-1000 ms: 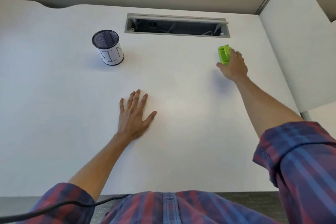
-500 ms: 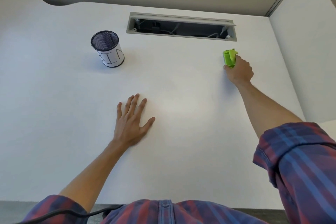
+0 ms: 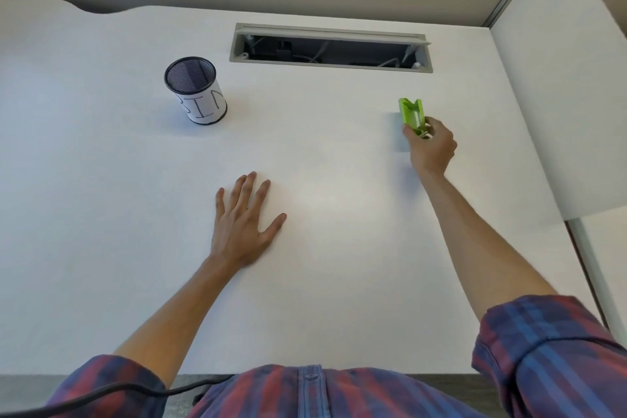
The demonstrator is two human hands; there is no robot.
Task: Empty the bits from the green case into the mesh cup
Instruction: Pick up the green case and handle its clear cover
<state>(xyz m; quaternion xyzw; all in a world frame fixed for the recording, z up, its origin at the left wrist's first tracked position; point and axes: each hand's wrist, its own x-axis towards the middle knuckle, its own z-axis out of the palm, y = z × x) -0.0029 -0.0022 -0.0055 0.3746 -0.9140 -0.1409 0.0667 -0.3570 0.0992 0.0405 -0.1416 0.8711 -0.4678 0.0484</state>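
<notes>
at desk's far right, right hand (image 3: pixel 431 146) w/ fingers curled around green case (image 3: pixel 412 113), likely for carrying to mesh cup (image 3: pixel 195 91) far left; left hand (image 3: pixel 245 220) splayed flat, empty, bracing.

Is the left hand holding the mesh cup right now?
No. The left hand lies flat and open on the white desk, well apart from the mesh cup, which stands alone.

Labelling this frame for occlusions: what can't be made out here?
All head view:
- Bits in the green case: too small, and its near end is covered by the right hand.
- Mesh cup contents: dark mesh interior, unreadable.
- Cable tray slot: shadowed inside.
- Black cable: cut off by bottom-left edge.
</notes>
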